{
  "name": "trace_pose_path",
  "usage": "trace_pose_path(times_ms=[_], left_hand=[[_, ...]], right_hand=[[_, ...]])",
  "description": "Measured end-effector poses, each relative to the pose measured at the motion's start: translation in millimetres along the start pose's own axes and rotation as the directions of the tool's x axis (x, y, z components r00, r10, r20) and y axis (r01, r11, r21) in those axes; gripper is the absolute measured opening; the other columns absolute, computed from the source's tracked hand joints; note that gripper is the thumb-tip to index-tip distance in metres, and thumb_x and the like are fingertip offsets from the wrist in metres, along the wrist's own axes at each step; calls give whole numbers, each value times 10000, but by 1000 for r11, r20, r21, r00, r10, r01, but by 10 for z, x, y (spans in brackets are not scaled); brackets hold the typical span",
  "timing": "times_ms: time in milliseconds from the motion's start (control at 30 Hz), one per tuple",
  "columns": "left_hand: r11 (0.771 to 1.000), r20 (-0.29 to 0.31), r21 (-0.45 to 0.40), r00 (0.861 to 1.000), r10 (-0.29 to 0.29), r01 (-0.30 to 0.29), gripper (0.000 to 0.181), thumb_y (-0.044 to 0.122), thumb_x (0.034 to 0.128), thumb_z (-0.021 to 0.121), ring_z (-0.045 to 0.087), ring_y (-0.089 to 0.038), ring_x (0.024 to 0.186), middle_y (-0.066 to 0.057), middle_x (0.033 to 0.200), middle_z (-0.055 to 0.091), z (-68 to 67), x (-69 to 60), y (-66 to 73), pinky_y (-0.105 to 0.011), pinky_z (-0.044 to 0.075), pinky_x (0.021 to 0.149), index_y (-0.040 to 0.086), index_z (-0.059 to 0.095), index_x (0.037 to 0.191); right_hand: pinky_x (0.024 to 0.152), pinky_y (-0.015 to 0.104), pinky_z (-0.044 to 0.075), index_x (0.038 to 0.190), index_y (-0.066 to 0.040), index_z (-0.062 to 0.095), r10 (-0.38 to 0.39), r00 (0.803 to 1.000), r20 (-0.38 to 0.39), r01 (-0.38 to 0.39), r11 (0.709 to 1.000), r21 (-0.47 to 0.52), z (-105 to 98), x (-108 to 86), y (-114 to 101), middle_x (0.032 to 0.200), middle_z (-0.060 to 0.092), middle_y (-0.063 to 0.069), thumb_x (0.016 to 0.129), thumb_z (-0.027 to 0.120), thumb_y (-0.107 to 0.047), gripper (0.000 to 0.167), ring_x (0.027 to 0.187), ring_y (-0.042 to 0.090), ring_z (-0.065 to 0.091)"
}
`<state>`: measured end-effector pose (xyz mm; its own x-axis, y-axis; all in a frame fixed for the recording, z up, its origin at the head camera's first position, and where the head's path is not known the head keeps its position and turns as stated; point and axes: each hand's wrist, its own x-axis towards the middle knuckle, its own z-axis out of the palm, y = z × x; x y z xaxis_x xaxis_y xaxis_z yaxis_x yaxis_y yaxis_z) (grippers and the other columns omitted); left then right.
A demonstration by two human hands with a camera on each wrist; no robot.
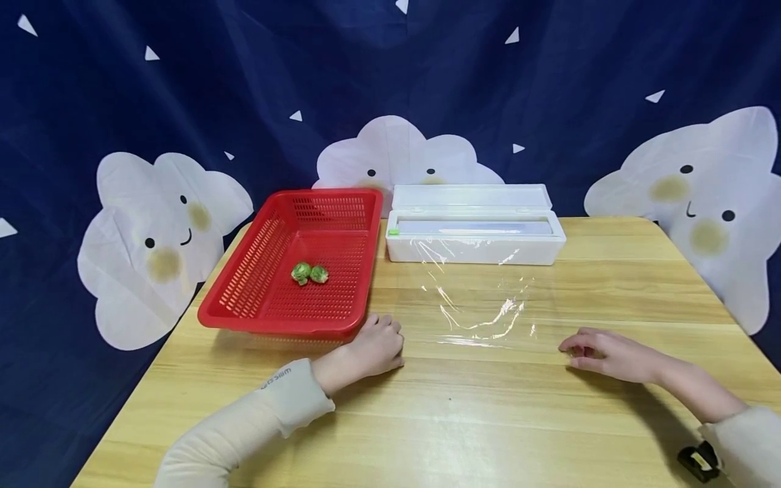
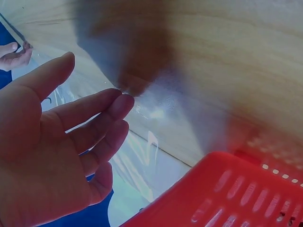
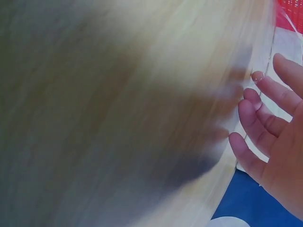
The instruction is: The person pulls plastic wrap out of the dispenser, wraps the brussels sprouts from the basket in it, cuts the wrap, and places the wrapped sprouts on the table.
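A sheet of clear cling film (image 1: 482,322) lies on the table, drawn toward me out of a white dispenser box (image 1: 472,252) whose lid stands up. My left hand (image 1: 373,344) rests at the film's left front corner, close to the basket. In the left wrist view, its fingertips (image 2: 124,101) touch the surface there, and the thumb is held apart. Beyond the film's right front corner is my right hand (image 1: 616,356), fingers loosely bent. The right wrist view shows the thumb and fingers (image 3: 258,127) spread apart with nothing gripped between them.
A red plastic basket (image 1: 372,268) stands left of the dispenser, with two Brussels sprouts (image 1: 301,272) inside. Behind the wooden table (image 1: 464,434) hangs a dark blue curtain (image 1: 366,74) with cloud prints. A small black object (image 1: 699,461) sits at the right sleeve.
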<state>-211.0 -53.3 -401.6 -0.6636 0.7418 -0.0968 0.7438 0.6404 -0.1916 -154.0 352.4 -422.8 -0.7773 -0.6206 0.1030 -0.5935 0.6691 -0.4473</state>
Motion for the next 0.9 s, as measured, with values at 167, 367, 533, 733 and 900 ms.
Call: trace_pose_path(times_ms=[167,367,533,733,900], left_hand=[[1000,4,4,1000,18,-18,269,410,789,667,480,-168,825,14,843,562,18,-9,5,-345,325,739,148,672,727],[1000,16,-3,1000,11,-11,264,408,783,673,486,-164,817,19,843,558,13,-16,-9,-333,322,725,149,675,732],[1000,29,-17,1000,8,-8,263,401,784,674,485,-165,812,17,835,553,-6,-12,-27,-323,323,711,143,684,736],[999,17,-44,1000,20,-19,263,394,784,676,500,-176,833,5,850,568,-18,-20,-42,-333,334,717,134,680,745],[1000,12,-21,1000,19,-19,278,415,788,664,503,-182,839,-3,836,567,4,5,-35,-341,339,726,144,679,728]], right_hand=[[562,186,338,1183,6,581,-18,999,43,22,995,-100,15,-88,-6,878,424,-105,837,647,-192,404,723,-49,352],[608,136,264,1266,-143,554,-170,985,-38,156,959,-237,50,-201,34,898,346,-117,761,716,-178,531,780,-53,292],[624,123,232,1235,-171,583,-259,960,-106,229,945,-234,38,-264,122,901,335,-132,678,754,-111,586,807,-56,276],[583,161,325,1139,-87,638,-142,988,-66,140,989,-41,-50,-258,138,887,437,-86,759,685,-30,387,780,-39,350],[519,187,358,1076,34,625,24,990,-140,-28,999,-26,-60,-36,30,783,486,-110,789,666,-46,300,663,-51,381]])
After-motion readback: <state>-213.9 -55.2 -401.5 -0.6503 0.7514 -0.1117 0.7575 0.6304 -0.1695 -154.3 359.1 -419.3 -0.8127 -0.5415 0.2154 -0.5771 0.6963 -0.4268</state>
